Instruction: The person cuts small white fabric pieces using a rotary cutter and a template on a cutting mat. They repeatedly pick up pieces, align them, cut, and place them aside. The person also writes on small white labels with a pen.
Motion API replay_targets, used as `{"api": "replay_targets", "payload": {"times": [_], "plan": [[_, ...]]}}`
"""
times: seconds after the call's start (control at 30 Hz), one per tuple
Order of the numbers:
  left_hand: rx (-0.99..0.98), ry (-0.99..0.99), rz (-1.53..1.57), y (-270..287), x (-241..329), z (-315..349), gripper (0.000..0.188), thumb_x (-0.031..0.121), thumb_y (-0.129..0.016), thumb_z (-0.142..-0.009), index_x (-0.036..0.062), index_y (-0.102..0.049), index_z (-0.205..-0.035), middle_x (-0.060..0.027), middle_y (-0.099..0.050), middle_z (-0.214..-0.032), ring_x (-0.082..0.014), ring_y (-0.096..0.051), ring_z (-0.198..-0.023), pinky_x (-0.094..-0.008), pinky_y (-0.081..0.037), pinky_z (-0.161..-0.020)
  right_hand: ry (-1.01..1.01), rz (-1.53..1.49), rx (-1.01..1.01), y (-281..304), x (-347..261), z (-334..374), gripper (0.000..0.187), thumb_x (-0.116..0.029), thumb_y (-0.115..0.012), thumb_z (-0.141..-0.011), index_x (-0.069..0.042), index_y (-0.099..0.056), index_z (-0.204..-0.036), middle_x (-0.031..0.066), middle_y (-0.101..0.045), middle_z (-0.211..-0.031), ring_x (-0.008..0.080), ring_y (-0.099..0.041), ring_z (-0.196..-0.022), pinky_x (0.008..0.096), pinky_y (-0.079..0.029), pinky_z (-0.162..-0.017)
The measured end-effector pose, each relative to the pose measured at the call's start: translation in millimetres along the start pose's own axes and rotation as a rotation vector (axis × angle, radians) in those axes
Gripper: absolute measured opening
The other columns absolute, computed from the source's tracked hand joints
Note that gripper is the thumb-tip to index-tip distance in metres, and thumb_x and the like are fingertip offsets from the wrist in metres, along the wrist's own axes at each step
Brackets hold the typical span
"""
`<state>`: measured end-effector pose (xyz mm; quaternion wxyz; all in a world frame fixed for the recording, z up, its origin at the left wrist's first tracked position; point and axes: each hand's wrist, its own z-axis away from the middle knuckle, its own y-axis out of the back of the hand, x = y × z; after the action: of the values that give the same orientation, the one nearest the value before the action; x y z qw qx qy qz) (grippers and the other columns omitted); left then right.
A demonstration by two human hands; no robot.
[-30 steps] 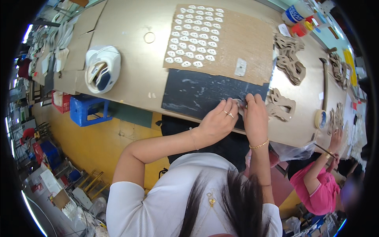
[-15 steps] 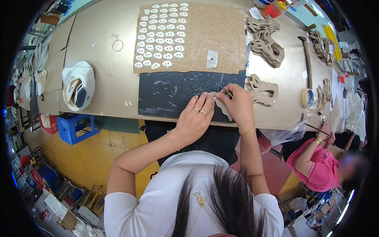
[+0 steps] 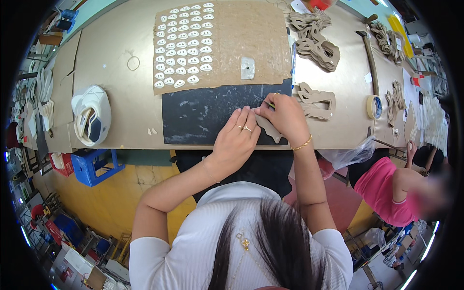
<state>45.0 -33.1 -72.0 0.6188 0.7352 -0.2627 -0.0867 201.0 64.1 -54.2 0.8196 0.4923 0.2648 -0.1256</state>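
My left hand (image 3: pixel 236 137) rests over the dark cutting board (image 3: pixel 193 116), its fingertips holding the end of a tan wavy-edged shoe piece (image 3: pixel 268 128). The left thumb is hidden. Close beside it, my right hand (image 3: pixel 287 116) is closed in a pinch around a slim pointed tool (image 3: pixel 272 105) with a yellow-green part, its thin tip pointing up and left. The exact tool kind does not show. The tan piece lies partly under both hands. Beyond the board, a brown sheet (image 3: pixel 227 43) carries rows of small white two-holed pieces (image 3: pixel 181 61).
A whitish metal plate (image 3: pixel 248 68) lies on the brown sheet. Stacks of tan cut-outs (image 3: pixel 316 50) and one nearer bunch (image 3: pixel 316 101) are at the right, with a hammer (image 3: pixel 369 63) and a tape roll (image 3: pixel 373 107). A white shoe (image 3: pixel 92 116) stands left. A co-worker in pink (image 3: pixel 386 188) is at right.
The view has shifted, so the table things sit further left in it. My hands stay together on the tan piece. Rightward, the co-worker's arm has moved.
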Motion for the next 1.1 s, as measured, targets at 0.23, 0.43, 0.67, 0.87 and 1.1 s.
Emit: {"api": "replay_targets", "payload": {"times": [0.23,0.43,0.67,0.87,1.1], "plan": [[0.007,0.087,0.24,-8.2,-4.5,17.2,0.053,0.017,-0.065,-0.086,0.0034,-0.056,-0.136,-0.0163,-0.052,-0.143,-0.0313,-0.048,-0.135,-0.0468,-0.037,-0.114,0.102,-0.408,0.412,8.3,41.1,31.7,0.032,-0.028,-0.077,-0.087,0.003,-0.067,-0.084,0.0079,-0.065,-0.071,0.0146,-0.058,-0.063,0.0332,-0.046,-0.06],[0.018,0.141,0.17,-14.8,3.0,16.8,0.062,0.021,-0.069,-0.086,0.002,-0.051,-0.142,-0.0136,-0.048,-0.149,-0.0294,-0.044,-0.139,-0.0457,-0.034,-0.115,-0.3,-0.284,0.175,16.6,82.8,91.8,0.042,-0.037,-0.069,-0.093,0.004,-0.065,-0.085,0.0134,-0.059,-0.063,0.0208,-0.047,-0.056,0.0375,-0.044,-0.059],[0.042,0.15,0.22,-15.9,9.8,12.6,0.06,0.019,-0.072,-0.085,-0.0029,-0.053,-0.138,-0.0174,-0.05,-0.145,-0.0341,-0.047,-0.136,-0.0478,-0.038,-0.111,-0.279,-0.533,0.302,-33.4,71.9,91.9,0.042,-0.037,-0.07,-0.094,0.004,-0.065,-0.088,0.0148,-0.065,-0.074,0.0223,-0.06,-0.066,0.0352,-0.048,-0.066],[0.065,0.098,0.227,-11.2,14.6,12.0,0.058,0.019,-0.073,-0.084,-0.0069,-0.056,-0.133,-0.0207,-0.054,-0.139,-0.0357,-0.05,-0.132,-0.047,-0.041,-0.109,-0.149,-0.579,0.547,-26.1,50.8,88.7,0.023,-0.018,-0.076,-0.088,0.001,-0.063,-0.094,0.0066,-0.063,-0.079,0.0136,-0.055,-0.072,0.0308,-0.047,-0.068],[0.073,0.083,0.422,-14.0,27.4,7.6,0.063,0.014,-0.074,-0.084,-0.0057,-0.05,-0.139,-0.0223,-0.049,-0.146,-0.0374,-0.047,-0.136,-0.0494,-0.038,-0.112,-0.177,-0.624,0.606,25.2,66.6,104.9,0.031,-0.02,-0.073,-0.09,0.001,-0.066,-0.111,0.0091,-0.067,-0.082,0.0117,-0.057,-0.073,0.0293,-0.049,-0.07]]}}
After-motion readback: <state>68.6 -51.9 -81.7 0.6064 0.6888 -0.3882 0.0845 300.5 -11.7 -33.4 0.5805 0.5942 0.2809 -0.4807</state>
